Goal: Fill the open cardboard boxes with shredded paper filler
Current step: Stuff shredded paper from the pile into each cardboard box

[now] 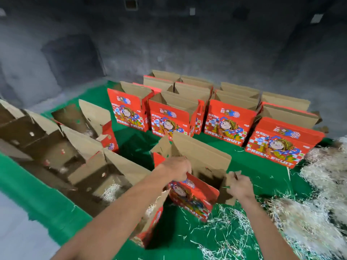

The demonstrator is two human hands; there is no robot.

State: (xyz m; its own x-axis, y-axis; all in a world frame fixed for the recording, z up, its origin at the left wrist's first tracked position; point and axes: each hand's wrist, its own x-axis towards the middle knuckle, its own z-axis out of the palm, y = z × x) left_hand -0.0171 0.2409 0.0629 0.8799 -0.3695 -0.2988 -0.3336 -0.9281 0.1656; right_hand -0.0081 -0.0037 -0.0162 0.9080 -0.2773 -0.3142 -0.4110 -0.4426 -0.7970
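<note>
An open red fruit box (pixel 195 196) is gripped by both hands: left hand (pixel 175 168) at its 10 o'clock flap, right hand (pixel 241 186) at 3 o'clock; shredded paper (pixel 308 218) is heaped at 4 o'clock.

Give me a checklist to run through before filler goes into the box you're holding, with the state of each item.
1. Left hand grips the near box at its left flap: ok.
2. Right hand pinches the right flap: ok.
3. Box mouth open, rear flap upright: ok.
4. Box standing square on the green mat: not ok, it looks tilted.
5. Shredded paper filler within reach, heaped to the right: ok.
6. Box interior free of filler: cannot tell, it is in shadow.
</note>
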